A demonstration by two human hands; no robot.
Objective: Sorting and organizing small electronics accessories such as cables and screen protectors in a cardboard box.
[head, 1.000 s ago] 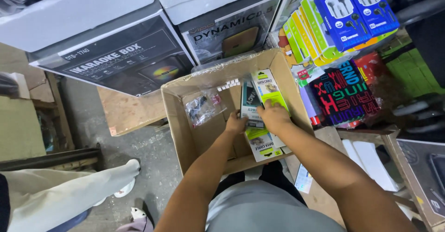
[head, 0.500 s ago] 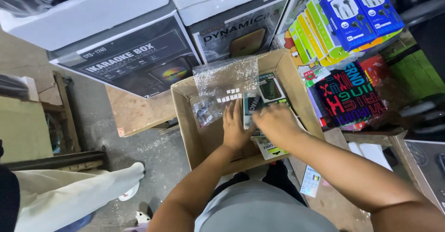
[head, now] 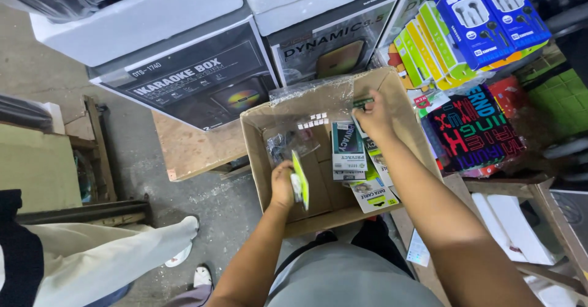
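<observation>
An open cardboard box (head: 263, 160) rests on my lap. My left hand (head: 283, 184) grips a thin yellow-green and white packet (head: 299, 179) held on edge inside the box. My right hand (head: 375, 118) reaches to the box's far right side and pinches a green-edged packet (head: 362, 103) under a clear plastic sheet (head: 306, 102). Flat packets (head: 348, 151) lie in the box between my hands, a white and green one (head: 375, 193) nearest me. A small clear bag with dark parts (head: 283, 144) lies at the box's left.
Large black speaker cartons (head: 196, 83) topped with white foam stand beyond the box. Blue earphone packs (head: 484, 19) and coloured cartons (head: 471, 132) pile up at the right. Another person's leg in light trousers (head: 92, 255) stretches in from the left over the concrete floor.
My hands have parted: the left lifted a yellow-green packet to the box's left side, the right moved to the far right corner. The plastic sheet shifted back.
</observation>
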